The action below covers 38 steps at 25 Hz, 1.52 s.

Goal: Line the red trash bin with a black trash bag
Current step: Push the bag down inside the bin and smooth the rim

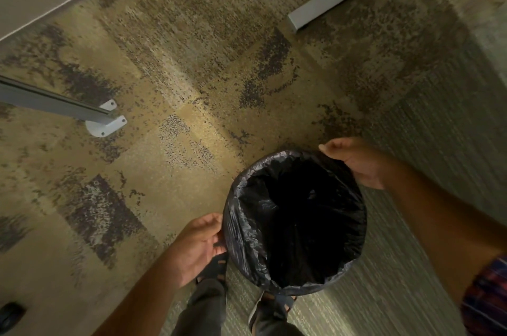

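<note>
— Mottled tan-and-brown carpet floor [170,66]; where's the bin?

— Low and right of centre, hidden under the crinkled black plastic trash bag [247,228] folded over its round rim.

— Hands?

— Left hand [199,246] pinches the bag at the near-left rim; right hand [356,161] curls over the far-right rim, fingers closed on plastic.

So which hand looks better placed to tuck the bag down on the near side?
Probably the left hand. It grips the bag at the near-left rim, close to the crumpled near edge. The right hand holds the far rim, so it would have to cross the opening.
</note>
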Motion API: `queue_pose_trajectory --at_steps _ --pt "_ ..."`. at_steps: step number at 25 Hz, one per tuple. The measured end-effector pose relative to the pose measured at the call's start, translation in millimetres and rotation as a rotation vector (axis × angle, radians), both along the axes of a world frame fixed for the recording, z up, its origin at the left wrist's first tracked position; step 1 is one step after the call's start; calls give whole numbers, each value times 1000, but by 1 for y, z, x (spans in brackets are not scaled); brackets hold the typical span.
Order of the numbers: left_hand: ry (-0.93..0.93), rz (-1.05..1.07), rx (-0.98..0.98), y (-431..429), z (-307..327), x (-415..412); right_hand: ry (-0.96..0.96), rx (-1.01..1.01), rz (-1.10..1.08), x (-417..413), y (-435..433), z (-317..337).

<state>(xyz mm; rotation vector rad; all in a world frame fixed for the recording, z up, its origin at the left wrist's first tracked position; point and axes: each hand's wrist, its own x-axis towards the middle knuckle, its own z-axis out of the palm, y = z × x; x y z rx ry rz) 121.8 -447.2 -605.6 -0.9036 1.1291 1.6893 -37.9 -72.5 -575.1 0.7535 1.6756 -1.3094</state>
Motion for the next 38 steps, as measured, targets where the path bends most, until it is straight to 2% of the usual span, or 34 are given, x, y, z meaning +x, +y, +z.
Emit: queue_pose_trajectory --at_steps 8,10,12,14,16,17,19,22,24,26,28,29,31,34,36,38 --pt "47 46 -268 29 -6 -28 -101 170 -117 6 -10 -25" --pt "60 45 -319 29 -7 -33 -46 222 -134 14 -9 -26" --pt "68 40 -368 30 -8 -31 236 491 -86 24 -6 -22" --pt "73 31 -399 32 -6 -26 650 781 -115 43 -18 -4" --pt "77 30 -433 38 -7 -23 863 702 -146 74 -58 13" --pt "78 47 -446 41 -10 -23 864 593 -116 92 -84 14" --pt "83 90 -445 47 -15 -26 653 377 -23 125 -138 6" --pt "106 120 -505 49 -16 -28 140 151 133 148 -188 -14" --pt "142 21 -807 45 -10 -23 -26 29 198 153 -200 -22" --pt "250 -13 -1078 42 9 -16 48 59 103 152 -198 -19" --pt "405 -75 -1118 45 29 -7 199 192 -107 142 -181 -17" --pt "480 -127 -1094 49 39 -2 244 255 -126 136 -170 -21" --pt "537 -219 -1042 61 54 4 201 347 93 129 -150 -34" --pt "495 -305 -1011 74 64 4 -90 324 571 137 -147 -56" --pt "465 -326 -1015 79 65 4 -192 266 665 149 -150 -65" --pt "471 -331 -1023 81 67 2 -170 284 603 151 -149 -68"
